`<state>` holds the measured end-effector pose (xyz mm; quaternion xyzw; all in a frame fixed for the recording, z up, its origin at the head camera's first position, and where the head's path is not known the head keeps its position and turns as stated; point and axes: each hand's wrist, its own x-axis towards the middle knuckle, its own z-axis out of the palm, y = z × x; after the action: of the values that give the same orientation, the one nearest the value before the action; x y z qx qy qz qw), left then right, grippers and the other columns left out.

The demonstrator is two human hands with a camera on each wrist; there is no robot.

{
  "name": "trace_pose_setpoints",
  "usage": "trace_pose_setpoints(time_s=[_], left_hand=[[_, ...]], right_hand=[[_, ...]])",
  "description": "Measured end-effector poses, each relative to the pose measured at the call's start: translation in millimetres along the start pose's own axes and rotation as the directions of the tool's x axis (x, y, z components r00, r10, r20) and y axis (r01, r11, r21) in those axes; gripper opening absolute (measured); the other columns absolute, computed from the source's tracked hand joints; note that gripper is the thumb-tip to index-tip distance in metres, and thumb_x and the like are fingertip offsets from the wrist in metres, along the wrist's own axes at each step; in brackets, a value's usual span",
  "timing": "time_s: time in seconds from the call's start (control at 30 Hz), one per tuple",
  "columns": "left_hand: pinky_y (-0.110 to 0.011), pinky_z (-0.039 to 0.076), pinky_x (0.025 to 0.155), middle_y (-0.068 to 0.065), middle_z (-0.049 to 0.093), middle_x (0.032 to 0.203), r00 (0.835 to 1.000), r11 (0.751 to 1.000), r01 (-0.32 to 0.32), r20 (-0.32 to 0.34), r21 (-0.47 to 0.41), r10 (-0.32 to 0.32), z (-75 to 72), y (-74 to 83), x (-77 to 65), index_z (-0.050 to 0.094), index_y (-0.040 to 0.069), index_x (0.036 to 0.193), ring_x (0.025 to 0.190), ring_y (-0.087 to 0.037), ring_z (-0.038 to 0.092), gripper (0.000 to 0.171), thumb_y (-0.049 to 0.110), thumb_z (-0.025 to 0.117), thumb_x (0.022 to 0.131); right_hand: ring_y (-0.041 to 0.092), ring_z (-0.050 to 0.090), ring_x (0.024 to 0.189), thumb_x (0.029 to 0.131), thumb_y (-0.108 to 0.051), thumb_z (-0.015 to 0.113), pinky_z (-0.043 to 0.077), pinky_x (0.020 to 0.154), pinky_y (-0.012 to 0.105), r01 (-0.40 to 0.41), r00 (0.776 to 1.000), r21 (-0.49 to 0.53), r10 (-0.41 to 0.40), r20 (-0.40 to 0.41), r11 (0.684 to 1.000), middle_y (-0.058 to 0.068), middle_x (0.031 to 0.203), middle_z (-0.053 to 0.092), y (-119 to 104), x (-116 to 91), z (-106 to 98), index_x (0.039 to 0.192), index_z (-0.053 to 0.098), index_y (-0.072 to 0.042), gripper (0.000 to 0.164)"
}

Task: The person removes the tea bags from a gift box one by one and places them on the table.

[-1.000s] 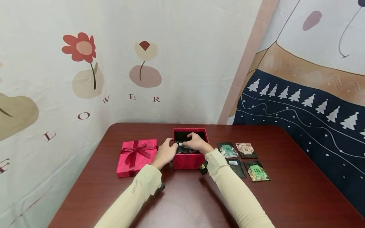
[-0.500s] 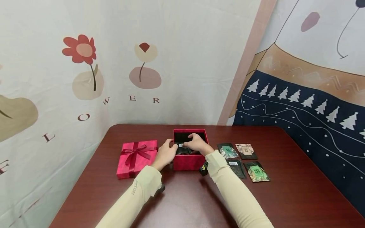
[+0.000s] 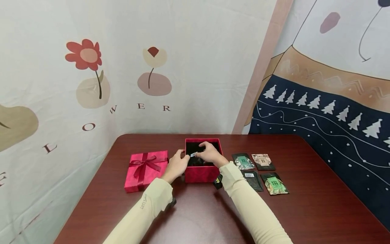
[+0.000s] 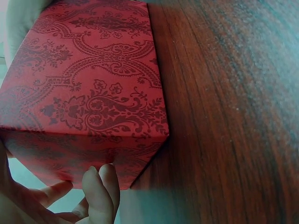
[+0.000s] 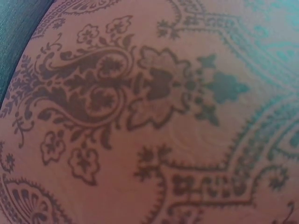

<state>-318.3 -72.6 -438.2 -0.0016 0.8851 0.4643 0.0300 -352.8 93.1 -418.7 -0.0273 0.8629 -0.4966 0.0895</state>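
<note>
An open red gift box point(image 3: 201, 174) with a black inside stands on the table. My left hand point(image 3: 175, 165) holds its left wall, thumb at the rim; in the left wrist view the curled fingers point(image 4: 100, 186) rest against the patterned side. My right hand point(image 3: 210, 154) reaches in over the front rim and pinches a black packet with a white barcode label point(image 3: 193, 154). Much of that packet is hidden by the hand and the dark interior. In the right wrist view only the patterned box wall point(image 5: 159, 88) shows, close up.
Left of the box lies the red lid point(image 3: 146, 171) with a ribbon bow. To its right are several flat packets, among them a teal-labelled one point(image 3: 243, 161), a floral one point(image 3: 263, 161), a black barcoded one point(image 3: 253, 181) and a green-labelled one point(image 3: 275, 183). A printed cloth point(image 3: 198, 67) hangs behind the table.
The white barcode label inside the box has tilted and shows more clearly beside my right thumb, and the black packet sits lower. Both hands stay almost in place.
</note>
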Motion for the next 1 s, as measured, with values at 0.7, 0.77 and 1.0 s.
trace_pose_setpoints(time_s=[0.7, 0.77, 1.0], left_hand=[[-0.044, 0.046, 0.083, -0.013, 0.060, 0.125, 1.000, 1.000, -0.006, 0.013, 0.011, 0.006, -2.3, 2.6, -1.6, 0.045, 0.016, 0.147, 0.096, -0.025, 0.059, 0.052, 0.035, 0.044, 0.098], [-0.044, 0.046, 0.084, -0.014, 0.060, 0.126, 1.000, 1.000, -0.009, 0.008, 0.010, 0.009, -2.0, 2.4, -1.8, 0.045, 0.016, 0.146, 0.097, -0.026, 0.059, 0.052, 0.034, 0.044, 0.098], [-0.043, 0.047, 0.081, -0.014, 0.062, 0.121, 1.000, 1.000, -0.007, -0.005, 0.003, 0.007, -0.7, 1.3, -1.7, 0.047, 0.015, 0.145, 0.095, -0.025, 0.059, 0.052, 0.036, 0.045, 0.098]], right_hand=[[0.019, 0.062, 0.062, 0.082, 0.015, 0.059, 0.056, 0.056, 0.032, 0.069, 0.992, 0.004, -0.069, 0.107, 0.998, 0.013, 0.074, 0.062, 2.0, 1.7, 1.1, 0.128, 0.057, 0.004, 0.047], [0.020, 0.063, 0.062, 0.083, 0.014, 0.059, 0.056, 0.056, 0.033, 0.070, 0.992, 0.001, -0.070, 0.102, 0.998, 0.014, 0.076, 0.063, 1.9, 1.3, 0.6, 0.130, 0.056, 0.004, 0.048], [0.023, 0.065, 0.062, 0.086, 0.009, 0.062, 0.056, 0.058, 0.034, 0.069, 0.996, -0.033, -0.067, 0.062, 0.997, 0.020, 0.104, 0.063, 0.3, -0.9, -1.1, 0.133, 0.055, 0.001, 0.048]])
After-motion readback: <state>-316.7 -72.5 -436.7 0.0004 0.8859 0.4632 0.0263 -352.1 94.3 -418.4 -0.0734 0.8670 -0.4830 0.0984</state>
